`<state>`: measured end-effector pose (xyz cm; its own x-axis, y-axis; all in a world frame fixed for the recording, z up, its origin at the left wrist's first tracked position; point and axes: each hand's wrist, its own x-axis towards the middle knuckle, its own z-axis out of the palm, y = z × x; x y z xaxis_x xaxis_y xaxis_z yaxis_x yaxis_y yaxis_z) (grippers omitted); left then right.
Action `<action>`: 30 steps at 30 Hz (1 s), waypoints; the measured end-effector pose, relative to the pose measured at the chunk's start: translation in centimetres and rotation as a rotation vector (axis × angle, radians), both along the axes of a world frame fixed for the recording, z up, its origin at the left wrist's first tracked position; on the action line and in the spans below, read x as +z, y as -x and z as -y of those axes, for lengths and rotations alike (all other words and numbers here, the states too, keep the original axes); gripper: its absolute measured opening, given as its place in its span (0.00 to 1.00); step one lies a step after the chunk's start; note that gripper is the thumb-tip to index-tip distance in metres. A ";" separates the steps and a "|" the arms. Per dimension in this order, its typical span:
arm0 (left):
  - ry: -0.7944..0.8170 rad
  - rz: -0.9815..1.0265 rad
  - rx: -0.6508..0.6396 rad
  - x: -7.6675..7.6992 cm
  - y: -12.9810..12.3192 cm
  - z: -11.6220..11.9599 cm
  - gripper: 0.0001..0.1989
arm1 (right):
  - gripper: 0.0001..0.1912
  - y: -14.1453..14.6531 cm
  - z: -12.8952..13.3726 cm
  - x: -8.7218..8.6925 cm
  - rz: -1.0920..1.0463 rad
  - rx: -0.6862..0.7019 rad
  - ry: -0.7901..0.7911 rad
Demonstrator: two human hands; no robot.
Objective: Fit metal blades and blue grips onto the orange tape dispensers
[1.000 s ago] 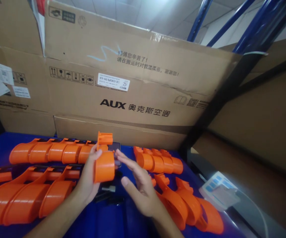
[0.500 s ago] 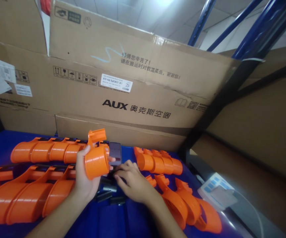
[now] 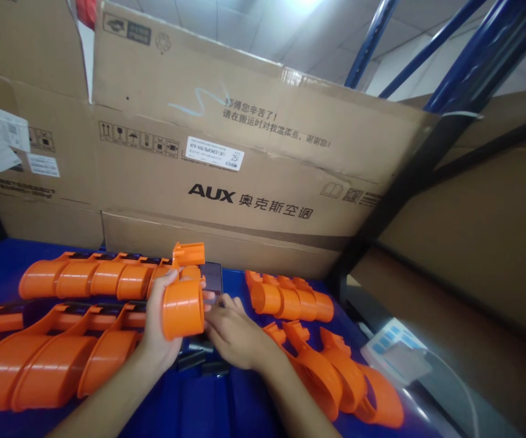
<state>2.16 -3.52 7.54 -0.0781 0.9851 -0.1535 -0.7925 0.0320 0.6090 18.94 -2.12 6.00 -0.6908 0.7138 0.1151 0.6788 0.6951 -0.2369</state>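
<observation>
My left hand [image 3: 159, 322] is wrapped round an orange plastic ring [image 3: 183, 309] that has a clip-like arm rising at its top. Close by on the right is my right hand [image 3: 233, 331], its fingers curled and pinched together near the ring's right rim. Whatever those fingertips hold, if anything, is hidden. Below the hands several short black plastic pieces [image 3: 191, 360] lie on the blue surface [image 3: 203, 404]. Behind the ring, partly covered, rests a dark phone-like slab [image 3: 212, 277].
To the left, similar orange rings [image 3: 55, 374] with black inserts stand in two rows. On the right are more orange rings [image 3: 322, 371] with no black inserts showing. A cardboard box wall [image 3: 153, 176] closes off the back. A white-and-blue box [image 3: 397, 353] sits far right.
My left hand has carried the orange ring a little right and down. My right hand has shifted slightly left, and the two hands are closer together.
</observation>
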 end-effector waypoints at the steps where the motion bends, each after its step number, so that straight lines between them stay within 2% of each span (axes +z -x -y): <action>1: 0.001 -0.002 -0.006 0.1 0.0 0.1 0.17 | 0.12 0.1 0.0 -0.1 0.000 -0.005 0.012; 9: 0.006 -0.030 -0.004 0.6 -0.2 0.2 0.17 | 0.10 0.0 0.3 -0.4 -0.044 0.007 0.055; 17: 0.005 -0.031 -0.015 0.3 -0.2 0.1 0.16 | 0.11 0.2 0.6 -0.3 -0.047 -0.013 0.073; 24: 0.033 -0.038 -0.004 0.0 -0.6 0.0 0.14 | 0.09 -0.1 0.3 -0.8 -0.070 0.003 0.009; 27: 0.055 -0.024 -0.031 -0.3 -0.6 -0.2 0.14 | 0.08 -0.8 -0.3 -1.0 -0.206 -0.012 -0.037; 30: 0.050 -0.051 -0.063 -0.8 -0.7 -0.5 0.14 | 0.07 -1.7 -1.1 -1.2 -0.515 -0.121 -0.065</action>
<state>2.84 -2.99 6.77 -0.0254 0.9794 -0.2003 -0.7561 0.1123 0.6447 20.64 -1.03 4.78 -0.4468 0.7646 0.4644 0.5622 0.6438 -0.5191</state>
